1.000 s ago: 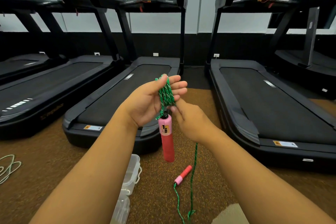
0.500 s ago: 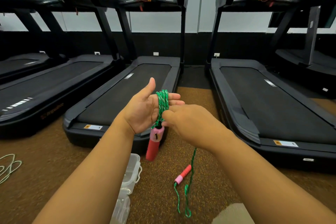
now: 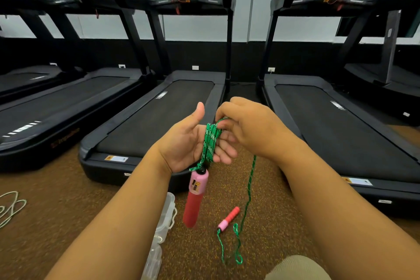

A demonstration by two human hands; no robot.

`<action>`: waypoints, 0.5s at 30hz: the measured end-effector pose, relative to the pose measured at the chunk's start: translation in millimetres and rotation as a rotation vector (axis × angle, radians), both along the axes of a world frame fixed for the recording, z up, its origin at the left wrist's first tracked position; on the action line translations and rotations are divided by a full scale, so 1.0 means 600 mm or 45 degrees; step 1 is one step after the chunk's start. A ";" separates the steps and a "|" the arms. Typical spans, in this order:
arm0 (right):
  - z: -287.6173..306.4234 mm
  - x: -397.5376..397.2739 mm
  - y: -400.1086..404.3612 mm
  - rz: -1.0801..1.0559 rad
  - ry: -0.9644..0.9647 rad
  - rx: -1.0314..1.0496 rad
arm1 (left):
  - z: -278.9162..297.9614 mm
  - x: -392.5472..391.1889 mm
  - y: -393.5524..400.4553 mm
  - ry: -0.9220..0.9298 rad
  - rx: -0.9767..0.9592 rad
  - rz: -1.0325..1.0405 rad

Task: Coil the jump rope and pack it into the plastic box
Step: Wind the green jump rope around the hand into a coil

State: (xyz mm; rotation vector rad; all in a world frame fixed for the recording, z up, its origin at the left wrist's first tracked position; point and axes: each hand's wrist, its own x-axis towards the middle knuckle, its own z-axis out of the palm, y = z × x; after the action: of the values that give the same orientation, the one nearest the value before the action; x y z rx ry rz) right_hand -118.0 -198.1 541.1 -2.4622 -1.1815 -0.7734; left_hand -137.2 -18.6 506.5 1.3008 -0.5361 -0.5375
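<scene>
**Rope Wound on the Left Palm, One Handle Dangling**

While the left hand [image 3: 193,143] is lying palm-up with its thumb raised and fingers spread flat, several turns of the green jump rope [image 3: 210,141] are sitting wrapped around those fingers. Just beside it, the right hand [image 3: 252,127] is pinching the top of the coil between thumb and fingertips. Below the left palm, the near handle [image 3: 196,198], pink above and red below, is hanging from the coil. From under the right hand, a loose strand is dropping to the brown floor [image 3: 56,200], ending at the second handle [image 3: 228,218], which is lying well below both hands. Below the left forearm, the clear plastic box [image 3: 167,216] is resting on the floor, partly hidden. Beyond the hands, black treadmills [image 3: 172,107] are standing in a row.
</scene>
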 end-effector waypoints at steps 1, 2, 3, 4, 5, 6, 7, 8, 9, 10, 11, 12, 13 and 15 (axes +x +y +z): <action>-0.001 0.006 -0.002 0.010 0.039 0.069 | 0.000 -0.001 0.000 -0.005 -0.002 -0.023; -0.004 0.011 -0.004 0.021 0.073 0.134 | 0.001 -0.003 -0.001 -0.012 -0.005 -0.042; -0.008 0.016 -0.005 0.028 0.102 0.189 | 0.001 -0.004 -0.002 -0.020 -0.013 -0.058; -0.013 0.020 -0.005 0.036 0.131 0.238 | 0.003 -0.005 -0.002 -0.035 -0.017 -0.064; -0.020 0.024 -0.006 0.041 0.169 0.286 | 0.004 -0.006 -0.002 -0.059 -0.014 -0.053; -0.025 0.026 -0.006 0.050 0.216 0.333 | 0.006 -0.007 -0.003 -0.087 -0.004 -0.023; -0.031 0.028 -0.005 0.058 0.273 0.380 | 0.008 -0.007 -0.003 -0.112 0.007 0.019; -0.037 0.029 -0.004 0.070 0.336 0.421 | 0.011 -0.008 -0.004 -0.129 0.016 0.070; -0.043 0.028 -0.003 0.081 0.395 0.448 | 0.014 -0.008 -0.005 -0.139 0.019 0.120; -0.048 0.027 0.000 0.092 0.441 0.466 | 0.016 -0.007 -0.006 -0.146 0.014 0.163; -0.054 0.026 0.004 0.097 0.478 0.483 | 0.017 -0.007 -0.007 -0.151 0.000 0.194; -0.059 0.024 0.008 0.103 0.520 0.505 | 0.019 -0.007 -0.008 -0.153 -0.019 0.214; -0.063 0.021 0.012 0.106 0.571 0.533 | 0.021 -0.006 -0.008 -0.155 -0.041 0.227; -0.071 0.016 0.018 0.069 0.646 0.559 | 0.024 -0.008 -0.008 -0.170 -0.080 0.254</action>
State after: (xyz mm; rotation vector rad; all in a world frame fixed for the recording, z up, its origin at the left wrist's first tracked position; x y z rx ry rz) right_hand -108.7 -187.4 498.8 -2.0722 -0.7849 -0.3122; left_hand -141.7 -23.4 520.8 1.3189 -0.5223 -0.2678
